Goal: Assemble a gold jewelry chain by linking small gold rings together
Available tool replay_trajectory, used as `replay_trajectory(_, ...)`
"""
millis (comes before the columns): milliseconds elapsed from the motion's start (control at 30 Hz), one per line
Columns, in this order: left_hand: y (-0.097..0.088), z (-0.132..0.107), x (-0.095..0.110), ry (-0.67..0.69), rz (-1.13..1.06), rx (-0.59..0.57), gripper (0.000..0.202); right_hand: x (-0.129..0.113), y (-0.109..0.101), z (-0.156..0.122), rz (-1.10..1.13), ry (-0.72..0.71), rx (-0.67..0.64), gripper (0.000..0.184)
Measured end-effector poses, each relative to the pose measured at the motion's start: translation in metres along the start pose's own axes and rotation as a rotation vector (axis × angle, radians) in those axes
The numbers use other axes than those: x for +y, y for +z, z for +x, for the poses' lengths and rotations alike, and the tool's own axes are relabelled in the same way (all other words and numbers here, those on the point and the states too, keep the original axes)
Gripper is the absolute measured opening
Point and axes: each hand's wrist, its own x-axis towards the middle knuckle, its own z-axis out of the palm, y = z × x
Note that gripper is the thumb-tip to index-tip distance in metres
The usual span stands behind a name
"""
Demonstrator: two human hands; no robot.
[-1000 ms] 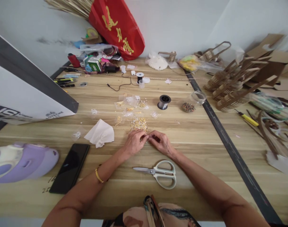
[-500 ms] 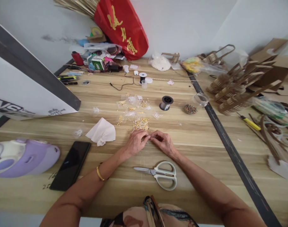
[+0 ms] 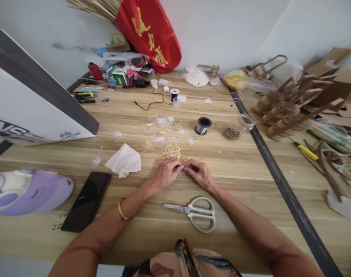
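My left hand (image 3: pixel 165 173) and my right hand (image 3: pixel 199 173) rest on the wooden table (image 3: pixel 239 169), fingertips pinched together and meeting between them. Whatever they pinch is too small to make out. Just beyond the fingers lies a heap of small gold beads (image 3: pixel 170 151), with small clear bags of beads (image 3: pixel 161 127) farther back. A spool of thin wire (image 3: pixel 203 125) stands behind and to the right. White-handled scissors (image 3: pixel 196 212) lie closed on the table near my right forearm. A gold bangle (image 3: pixel 121 211) is on my left wrist.
A crumpled tissue (image 3: pixel 124 161), a black phone (image 3: pixel 86 201) and a purple-white device (image 3: pixel 25 192) lie to the left. A white-and-black board (image 3: pixel 34 104) leans at far left. A glass jar (image 3: pixel 244 121) and its bead-filled lid (image 3: pixel 232 133) sit right. Wooden basket parts (image 3: pixel 288 107) and a red bag (image 3: pixel 149 32) crowd the back.
The view shifted slightly. Both hands stay pinched together at the same spot by the bead heap.
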Motion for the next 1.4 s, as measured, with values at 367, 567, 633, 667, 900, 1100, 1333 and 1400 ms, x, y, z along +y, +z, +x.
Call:
replay_trajectory(367,-0.001,0.002,-0.002,-0.024,-0.063,0.014,0.014,-0.003,-0.001,0.001,0.007,0.0,0.006,0.021)
replay_trajectory(567,-0.002,0.004,-0.006,-0.05,-0.09,0.069,0.013,-0.004,-0.001,0.002,-0.009,0.019,0.026,0.02)
replay_trajectory(633,-0.002,0.005,-0.006,-0.058,-0.097,0.078,0.013,-0.003,0.0,0.002,-0.016,0.024,0.025,0.019)
replay_trajectory(667,-0.003,0.005,-0.006,-0.063,-0.1,0.082,0.013,-0.002,0.0,0.002,-0.017,0.026,0.023,0.018)
replay_trajectory(900,-0.014,0.011,-0.012,-0.152,-0.113,0.173,0.015,-0.002,-0.001,0.002,0.012,0.05,0.046,0.018)
replay_trajectory(1100,-0.023,0.017,-0.027,-0.154,-0.008,0.156,0.01,-0.003,-0.002,0.003,0.065,0.051,0.064,0.02)
replay_trajectory(1333,-0.018,0.017,-0.034,-0.086,0.223,0.032,0.012,-0.001,-0.001,0.004,0.068,0.067,0.055,0.021)
replay_trajectory(1400,-0.017,0.017,-0.034,-0.059,0.284,0.004,0.014,-0.001,0.0,0.003,0.065,0.062,0.053,0.02)
